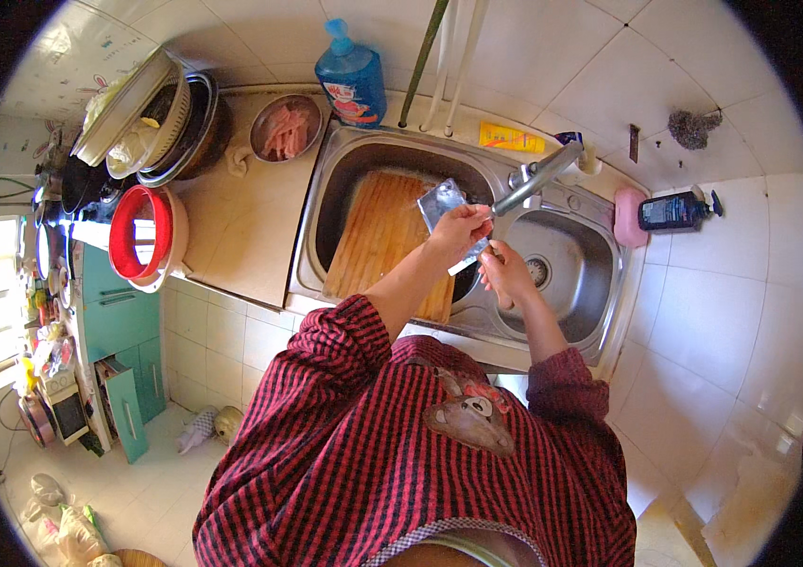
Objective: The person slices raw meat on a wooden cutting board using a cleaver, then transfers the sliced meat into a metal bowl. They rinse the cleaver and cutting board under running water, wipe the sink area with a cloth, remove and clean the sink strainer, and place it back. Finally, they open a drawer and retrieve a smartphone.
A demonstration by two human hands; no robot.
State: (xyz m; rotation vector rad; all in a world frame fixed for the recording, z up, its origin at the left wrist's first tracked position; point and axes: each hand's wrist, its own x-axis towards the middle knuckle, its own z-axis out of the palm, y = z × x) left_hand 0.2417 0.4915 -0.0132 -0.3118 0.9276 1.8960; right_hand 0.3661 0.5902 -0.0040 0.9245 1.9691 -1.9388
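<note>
Over the left basin of a steel double sink (pixel 603 322), my right hand (pixel 505 273) is closed around the handle of a cleaver (pixel 442 200), close to the faucet's (pixel 539 177) outlet. My left hand (pixel 463 230) lies across the wide metal blade, its fingers bent near the spout; whether they grip the blade cannot be told. Beneath both, a wooden cutting board (pixel 380 227) rests tilted in the left basin. Whether water is running is hard to tell.
Left of the sink stand a steel bowl of raw meat strips (pixel 286 131), a red basin (pixel 121 234) and stacked bowls (pixel 206 142). A blue detergent bottle (pixel 351 85), a yellow tube (pixel 512 137), a pink soap box (pixel 629 216) and a dark pump bottle (pixel 671 212) line the rim.
</note>
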